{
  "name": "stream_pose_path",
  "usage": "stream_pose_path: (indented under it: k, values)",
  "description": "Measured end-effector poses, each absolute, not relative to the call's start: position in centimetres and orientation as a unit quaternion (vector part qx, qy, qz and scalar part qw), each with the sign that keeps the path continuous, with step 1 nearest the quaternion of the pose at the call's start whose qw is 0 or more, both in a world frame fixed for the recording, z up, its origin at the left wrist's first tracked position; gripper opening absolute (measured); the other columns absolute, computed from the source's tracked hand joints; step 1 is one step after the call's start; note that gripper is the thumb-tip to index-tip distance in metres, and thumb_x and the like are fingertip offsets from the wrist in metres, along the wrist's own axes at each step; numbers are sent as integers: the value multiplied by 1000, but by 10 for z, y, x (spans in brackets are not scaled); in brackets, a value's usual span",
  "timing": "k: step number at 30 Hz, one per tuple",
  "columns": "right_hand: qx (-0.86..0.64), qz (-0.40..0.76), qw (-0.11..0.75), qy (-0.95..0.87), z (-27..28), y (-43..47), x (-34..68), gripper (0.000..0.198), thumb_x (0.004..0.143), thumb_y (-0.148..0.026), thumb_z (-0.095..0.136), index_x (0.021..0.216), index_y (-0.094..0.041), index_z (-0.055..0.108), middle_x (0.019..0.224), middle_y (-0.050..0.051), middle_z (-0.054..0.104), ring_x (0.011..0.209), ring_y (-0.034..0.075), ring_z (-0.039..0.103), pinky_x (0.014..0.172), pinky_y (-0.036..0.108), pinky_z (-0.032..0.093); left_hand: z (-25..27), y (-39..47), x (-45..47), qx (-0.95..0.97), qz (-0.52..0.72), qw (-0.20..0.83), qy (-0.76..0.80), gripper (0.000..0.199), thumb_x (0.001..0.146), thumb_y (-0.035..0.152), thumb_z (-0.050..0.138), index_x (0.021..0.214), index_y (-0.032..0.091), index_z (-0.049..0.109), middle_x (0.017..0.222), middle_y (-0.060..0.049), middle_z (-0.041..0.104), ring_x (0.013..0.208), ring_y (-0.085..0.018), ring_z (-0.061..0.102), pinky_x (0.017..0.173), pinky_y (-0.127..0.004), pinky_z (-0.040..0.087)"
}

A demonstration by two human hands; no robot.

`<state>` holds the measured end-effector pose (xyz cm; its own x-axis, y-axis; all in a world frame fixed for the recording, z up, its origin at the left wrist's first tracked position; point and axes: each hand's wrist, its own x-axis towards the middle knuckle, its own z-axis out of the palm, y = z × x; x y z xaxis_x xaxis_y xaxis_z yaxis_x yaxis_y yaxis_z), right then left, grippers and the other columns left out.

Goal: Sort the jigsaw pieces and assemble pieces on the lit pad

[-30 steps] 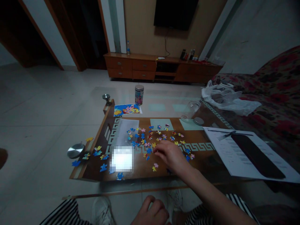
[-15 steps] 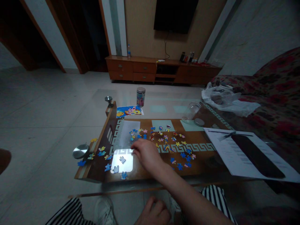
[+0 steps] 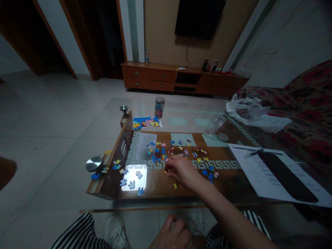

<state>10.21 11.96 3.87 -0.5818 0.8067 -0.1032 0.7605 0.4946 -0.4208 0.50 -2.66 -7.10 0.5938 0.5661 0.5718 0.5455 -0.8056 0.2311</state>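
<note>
**Right hand back among the loose puzzle pieces**

The scattered puzzle pieces [image 3: 178,152] lie on the glass table [image 3: 233,180], spread in a loose band across its middle, with a few more strung along the left edge near a round metal fitting [image 3: 94,163]. Half a second ago the right hand [image 3: 181,171] was further left, fingertips at the edge of the bright lit patch [image 3: 135,177]; now it has drawn back to the right and sits over the near side of the pile. Its fingers are curled down and drawn close together at the tips, touching the pieces beneath them (whether a piece is actually pinched between them cannot be told, the light is too dim). Three pieces rest on the lit patch, apart from the hand.

The left hand [image 3: 172,237] stays low at the bottom edge of the view, below the table edge, fingers loosely curled; what it holds, if anything, cannot be told.

Further out, a printed picture sheet [image 3: 146,122] lies at the far left of the table, with a lidded tin [image 3: 159,107] just behind it. A clear jar [image 3: 215,124] lies tipped on its side further right, its lid [image 3: 223,137] beside it. A paper sheet [image 3: 259,173] with a dark strip on it covers the right end.
</note>
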Motion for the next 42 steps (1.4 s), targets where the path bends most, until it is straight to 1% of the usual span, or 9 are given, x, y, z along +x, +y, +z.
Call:
stream_pose_path:
  k: [3,8,11,17,21,26,36,40,42]
  values:
    - [-459,217,55,-860,39,120,105,12,75,-5,70,80,-16,69,85,5,68,80,17,58,71,27,39,-72,-28,7,886,318,9,337,25,86,40,61,72,20,57,65,6,60,69,-13,50,65,-27,38]
    - [-449,238,96,-856,33,123,111,21,76,1,64,86,-17,69,91,5,68,85,16,59,76,28,41,-69,-27,9,875,341,-3,344,28,87,42,60,69,20,56,62,5,58,66,-13,49,65,-26,39]
    - [-453,237,94,-854,31,124,110,21,77,0,64,85,-18,70,90,5,68,86,17,60,76,28,41,-68,-26,8,887,320,-7,333,27,87,41,61,70,20,56,63,6,60,67,-13,50,67,-26,39]
    - [-462,212,44,-860,36,120,101,17,75,-7,72,88,-17,71,93,8,68,85,19,60,71,29,39,-73,-28,8,879,336,15,338,24,88,38,59,72,20,56,63,7,61,67,-13,53,68,-27,39]
    - [-460,211,50,-861,38,119,98,16,74,-4,71,84,-17,70,90,6,68,82,18,58,69,27,37,-76,-28,8,896,306,21,321,22,88,36,60,74,19,57,64,7,62,68,-13,54,70,-28,39]
    - [-469,212,40,-856,39,120,97,16,71,-2,68,77,-16,65,85,5,65,78,17,55,64,27,34,-71,-27,7,892,308,3,332,26,84,40,64,71,20,57,63,6,62,67,-14,51,66,-28,39]
    - [-450,265,76,-849,40,113,94,26,68,5,61,82,-17,60,80,2,62,69,13,52,62,24,35,-70,-27,8,913,245,11,326,31,84,47,63,69,20,59,64,3,64,67,-14,50,64,-29,36]
    - [-426,271,81,-860,34,114,90,17,72,0,66,68,-16,62,75,2,63,69,14,54,63,25,36,-69,-25,9,918,244,-1,312,30,83,45,65,69,19,58,60,5,63,65,-14,51,61,-30,35]
    - [-421,283,85,-858,32,112,85,15,75,-3,67,67,-16,65,73,3,65,70,15,56,65,26,38,-67,-24,9,914,252,-4,317,32,81,46,67,67,20,57,58,5,61,64,-14,50,58,-29,34]
